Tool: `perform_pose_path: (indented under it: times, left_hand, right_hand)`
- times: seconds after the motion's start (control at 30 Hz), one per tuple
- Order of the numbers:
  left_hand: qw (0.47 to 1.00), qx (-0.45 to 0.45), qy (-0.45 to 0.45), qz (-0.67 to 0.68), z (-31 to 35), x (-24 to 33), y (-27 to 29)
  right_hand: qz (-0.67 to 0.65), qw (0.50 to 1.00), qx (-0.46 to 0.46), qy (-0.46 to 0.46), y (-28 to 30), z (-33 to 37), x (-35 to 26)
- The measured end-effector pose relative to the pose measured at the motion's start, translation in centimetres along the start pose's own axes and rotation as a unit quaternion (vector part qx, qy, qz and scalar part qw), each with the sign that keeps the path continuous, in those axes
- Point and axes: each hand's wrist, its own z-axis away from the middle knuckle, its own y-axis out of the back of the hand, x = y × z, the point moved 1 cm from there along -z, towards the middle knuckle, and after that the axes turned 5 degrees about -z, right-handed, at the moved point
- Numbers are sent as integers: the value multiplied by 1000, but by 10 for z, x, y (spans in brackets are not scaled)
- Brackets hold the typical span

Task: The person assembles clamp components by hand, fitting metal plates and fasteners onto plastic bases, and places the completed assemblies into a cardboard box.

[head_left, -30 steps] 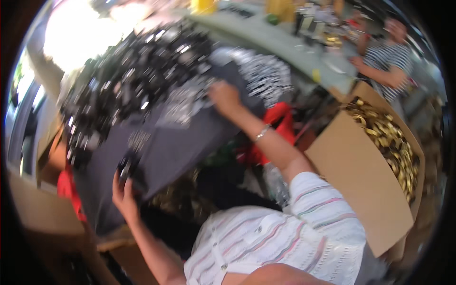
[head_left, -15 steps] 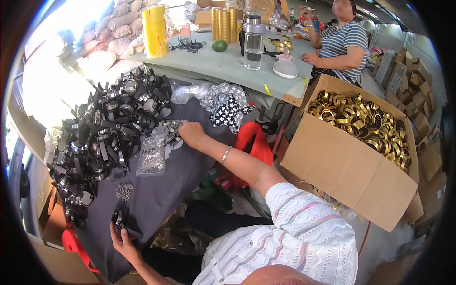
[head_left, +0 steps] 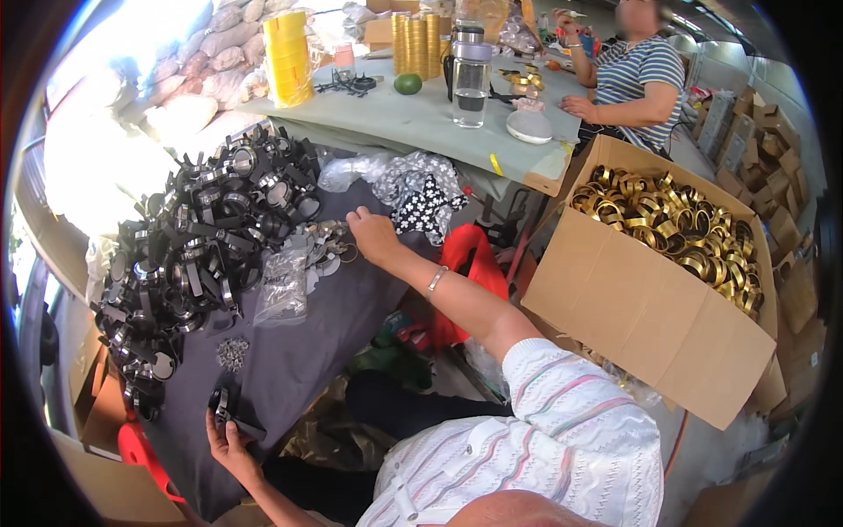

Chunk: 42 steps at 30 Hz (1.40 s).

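My left hand (head_left: 232,450) holds a black round piece with a silver rim (head_left: 222,406) at the near edge of the dark cloth (head_left: 334,307). A flat black strip sticks out from it toward the right. My right hand (head_left: 376,239), a bangle on its wrist, is stretched out over the cloth with its fingers drawn together. Whatever is between those fingertips is too small to make out. Just left of it lies a pile of small flat metal pieces (head_left: 325,250), beside a clear plastic bag of small metal parts (head_left: 283,285). Tiny metal pieces (head_left: 233,354) form a little heap nearer my left hand.
A large heap of similar black pieces (head_left: 202,237) covers the cloth's left side. To the right stands a cardboard box (head_left: 641,290) full of gold-coloured rings (head_left: 685,220). Across the green table (head_left: 386,123), holding a water bottle (head_left: 471,88), sits a person in a striped shirt (head_left: 645,79).
My right hand has lifted off the flat metal pieces and moved slightly right, away from the pile. My left hand keeps its hold on the black round piece.
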Motion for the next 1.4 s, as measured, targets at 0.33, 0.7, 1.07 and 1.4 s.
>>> perform_pose_path:
  times: [0.33, 0.7, 1.07, 1.4]
  left_hand:
    - [1000, -11, 23, 14, -15, 11, -15]
    - [1000, 4, -10, 22, -11, -7, -10]
    - [999, -19, 39, 29, -14, 8, -25]
    - [995, -24, 28, 87, -7, 4, -9]
  right_hand:
    - [-174, 982, 51, -43, 1, -2, 42]
    - [-250, 951, -73, 170, 23, 44, -3]
    - [-104, 974, -188, 76, 43, 49, -42]
    - [2, 980, -174, 95, 11, 45, -73]
